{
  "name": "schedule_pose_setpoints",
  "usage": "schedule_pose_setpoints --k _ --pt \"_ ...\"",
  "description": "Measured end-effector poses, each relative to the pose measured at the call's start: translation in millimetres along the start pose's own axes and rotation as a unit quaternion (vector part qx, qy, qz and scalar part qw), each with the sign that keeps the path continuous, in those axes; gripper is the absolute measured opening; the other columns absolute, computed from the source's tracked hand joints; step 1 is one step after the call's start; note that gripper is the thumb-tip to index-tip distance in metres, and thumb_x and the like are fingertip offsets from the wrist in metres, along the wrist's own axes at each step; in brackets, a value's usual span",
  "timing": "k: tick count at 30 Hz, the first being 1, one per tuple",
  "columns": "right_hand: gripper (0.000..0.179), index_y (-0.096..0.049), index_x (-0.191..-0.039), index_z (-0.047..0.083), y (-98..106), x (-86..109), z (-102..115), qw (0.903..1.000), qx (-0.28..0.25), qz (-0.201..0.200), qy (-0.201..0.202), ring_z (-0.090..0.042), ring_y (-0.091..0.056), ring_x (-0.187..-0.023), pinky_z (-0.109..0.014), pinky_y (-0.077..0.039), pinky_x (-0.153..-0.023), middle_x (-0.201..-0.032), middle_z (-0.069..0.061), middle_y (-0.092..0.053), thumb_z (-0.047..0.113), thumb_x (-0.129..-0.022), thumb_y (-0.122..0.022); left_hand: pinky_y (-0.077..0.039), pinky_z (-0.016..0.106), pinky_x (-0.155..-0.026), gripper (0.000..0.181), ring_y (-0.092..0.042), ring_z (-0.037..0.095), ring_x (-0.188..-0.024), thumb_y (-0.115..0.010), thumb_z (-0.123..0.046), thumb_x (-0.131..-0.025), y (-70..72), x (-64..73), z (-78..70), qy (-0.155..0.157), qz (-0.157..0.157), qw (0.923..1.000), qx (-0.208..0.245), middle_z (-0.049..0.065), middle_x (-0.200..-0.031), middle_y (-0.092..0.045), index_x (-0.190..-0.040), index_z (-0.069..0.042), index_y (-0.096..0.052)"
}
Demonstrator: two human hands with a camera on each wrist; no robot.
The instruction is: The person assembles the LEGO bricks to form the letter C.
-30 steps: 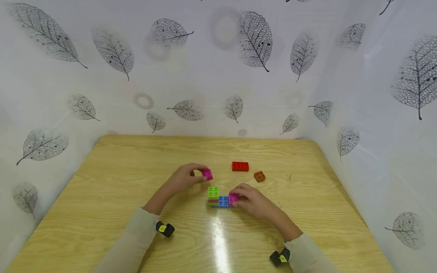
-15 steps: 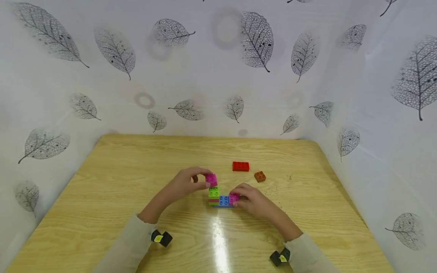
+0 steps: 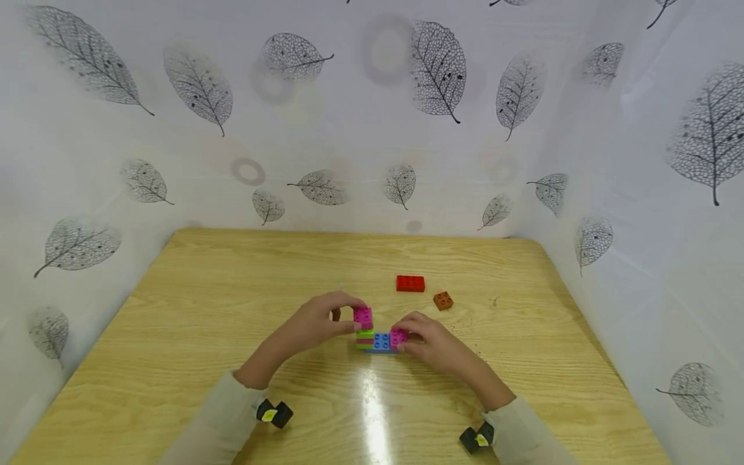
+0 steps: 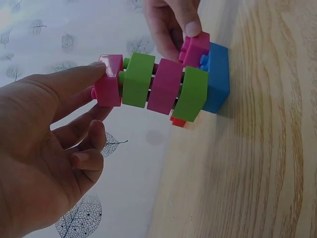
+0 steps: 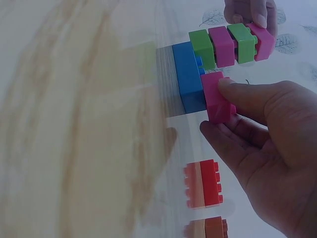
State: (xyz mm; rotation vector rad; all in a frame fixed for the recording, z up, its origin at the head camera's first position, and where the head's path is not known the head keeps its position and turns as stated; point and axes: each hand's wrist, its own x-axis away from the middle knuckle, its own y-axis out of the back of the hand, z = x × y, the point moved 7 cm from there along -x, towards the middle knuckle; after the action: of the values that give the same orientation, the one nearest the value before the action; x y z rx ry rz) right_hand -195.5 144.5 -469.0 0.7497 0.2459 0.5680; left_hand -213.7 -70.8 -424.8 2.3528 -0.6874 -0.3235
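- L hand point(image 3: 318, 321) pinches pink brick point(image 3: 363, 317), now at top of green/pink stack point(image 3: 364, 340); clear of it 1s ago.
- R hand point(image 3: 429, 339) unmoved, gripping 2nd pink brick point(image 3: 398, 338) on blue base point(image 3: 381, 341) b/w hands.

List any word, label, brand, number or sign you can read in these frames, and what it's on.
No readable text in any view.
Blocks: no lettering visible.
Backdrop: leaf prints only.
Yellow patches on the black wrist devices: too small to tell whether they bear print.
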Motion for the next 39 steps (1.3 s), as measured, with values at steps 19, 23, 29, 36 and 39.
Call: schedule_pose_setpoints --k 19,23,29,36,39 --pt "0.028 -0.067 -0.126 0.018 0.5 -0.6 1.1 0.9999 0.013 -0.002 0.002 -0.013 -0.059 -0.108 -0.032 -0.053 -0.090 -0.123 0.005 -0.060 0.021 -0.098 -0.068 -0.047 0.026 -0.066 0.031 -0.052 0.013 -0.080 -0.073 -0.026 -0.094 -4.1 1.3 -2.1 -0.032 0.001 0.9995 -0.001 -0.015 -0.114 -0.063 -0.124 -0.032 -0.067" --pt "0.029 -0.067 -0.126 0.016 0.8 -0.6 0.7 0.9999 0.012 -0.003 -0.001 -0.014 -0.059 -0.109 -0.032 -0.053 -0.090 -0.123 0.004 -0.060 0.019 -0.097 -0.068 -0.046 0.026 -0.065 0.029 -0.051 0.013 -0.080 -0.072 -0.029 -0.094 -4.6 1.0 -1.8 -0.021 -0.003 0.9997 -0.011 -0.017 -0.115 -0.063 -0.123 -0.035 -0.067" --pt "0.028 -0.068 -0.126 0.016 0.8 -0.3 0.1 0.9999 0.015 -0.002 -0.006 -0.014 -0.059 -0.108 -0.032 -0.053 -0.090 -0.123 0.004 -0.060 0.019 -0.097 -0.068 -0.040 0.025 -0.060 0.029 -0.048 0.011 -0.076 -0.072 -0.034 -0.094 -4.3 1.2 -6.9 0.001 -0.005 0.9991 -0.043 -0.018 -0.113 -0.061 -0.122 -0.038 -0.068" --pt "0.028 -0.068 -0.125 0.017 1.1 -0.6 -0.1 0.9998 0.020 -0.006 -0.002 -0.014 -0.060 -0.107 -0.033 -0.053 -0.090 -0.122 0.004 -0.060 0.019 -0.097 -0.069 -0.039 0.024 -0.058 0.031 -0.047 0.011 -0.074 -0.073 -0.035 -0.093 -5.1 1.4 -6.0 0.006 -0.010 0.9987 -0.049 -0.019 -0.113 -0.060 -0.124 -0.039 -0.067" --pt "0.028 -0.068 -0.125 0.016 0.6 -0.9 2.3 0.9992 0.037 -0.011 0.012 -0.015 -0.060 -0.107 -0.035 -0.053 -0.089 -0.121 0.003 -0.061 0.020 -0.097 -0.068 -0.044 0.025 -0.062 0.031 -0.050 0.012 -0.078 -0.072 -0.032 -0.094 -7.7 2.0 -2.1 0.000 -0.012 0.9998 -0.014 -0.016 -0.116 -0.061 -0.125 -0.036 -0.067"
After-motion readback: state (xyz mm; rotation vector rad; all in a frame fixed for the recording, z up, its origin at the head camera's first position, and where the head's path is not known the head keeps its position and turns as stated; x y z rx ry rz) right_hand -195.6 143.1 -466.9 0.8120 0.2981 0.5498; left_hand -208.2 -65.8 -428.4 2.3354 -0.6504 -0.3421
